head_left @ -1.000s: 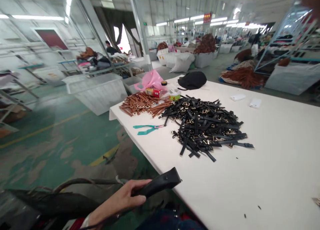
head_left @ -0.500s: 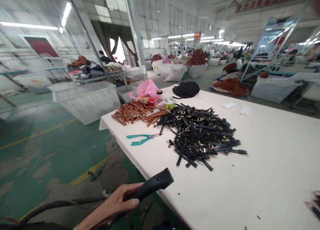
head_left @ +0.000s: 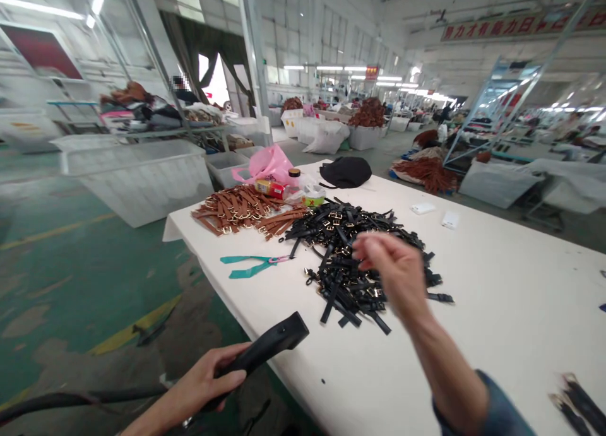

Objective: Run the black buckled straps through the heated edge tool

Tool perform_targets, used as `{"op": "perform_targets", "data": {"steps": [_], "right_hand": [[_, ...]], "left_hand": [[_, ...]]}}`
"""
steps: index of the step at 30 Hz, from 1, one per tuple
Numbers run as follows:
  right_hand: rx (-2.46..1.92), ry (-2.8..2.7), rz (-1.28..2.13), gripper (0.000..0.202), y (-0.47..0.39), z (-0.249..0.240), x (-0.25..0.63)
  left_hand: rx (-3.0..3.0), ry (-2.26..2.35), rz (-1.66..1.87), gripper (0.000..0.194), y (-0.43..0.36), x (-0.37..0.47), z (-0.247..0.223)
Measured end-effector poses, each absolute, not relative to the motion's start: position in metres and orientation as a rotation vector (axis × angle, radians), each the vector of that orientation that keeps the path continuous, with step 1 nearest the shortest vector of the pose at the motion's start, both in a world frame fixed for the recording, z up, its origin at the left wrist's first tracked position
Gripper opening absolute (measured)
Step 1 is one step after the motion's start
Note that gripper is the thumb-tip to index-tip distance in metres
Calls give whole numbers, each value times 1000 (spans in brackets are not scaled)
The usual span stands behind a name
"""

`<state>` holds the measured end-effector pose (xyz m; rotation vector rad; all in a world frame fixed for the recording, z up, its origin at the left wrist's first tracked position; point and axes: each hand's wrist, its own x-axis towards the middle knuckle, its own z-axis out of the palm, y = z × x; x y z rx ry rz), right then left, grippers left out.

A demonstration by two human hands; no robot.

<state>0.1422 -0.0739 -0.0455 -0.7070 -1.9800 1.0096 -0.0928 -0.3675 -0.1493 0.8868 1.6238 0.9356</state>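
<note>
Left hand [head_left: 208, 379] clamped on black strap [head_left: 267, 347], off table's near edge | right hand [head_left: 395, 275] loosely curled, empty, over black strap pile [head_left: 350, 253] | I judge straps light, floppy; pinch near buckle.

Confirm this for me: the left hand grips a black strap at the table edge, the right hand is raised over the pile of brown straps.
Not quite. In the head view the right hand is raised over the pile of black straps; the brown straps lie further left. The left hand does grip a black strap at the table edge.
</note>
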Motion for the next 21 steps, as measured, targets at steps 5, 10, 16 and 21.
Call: {"op": "perform_targets", "data": {"steps": [5,10,16,21], "right_hand": [[-1268,-2292,829,22,-103,-145,108],[-1475,-2276,756,32,-109,-197,83],[-1524,-2157,840,32,-102,-197,92],[-1299,-2071,1246,25,-121,-190,147]], "left_hand": [[888,1607,957,68,-365,-103,-147],[941,1566,959,65,-358,-109,-146],[927,1502,981,67,-347,-106,-152],[908,1493,948,71,-337,-109,-161]]}}
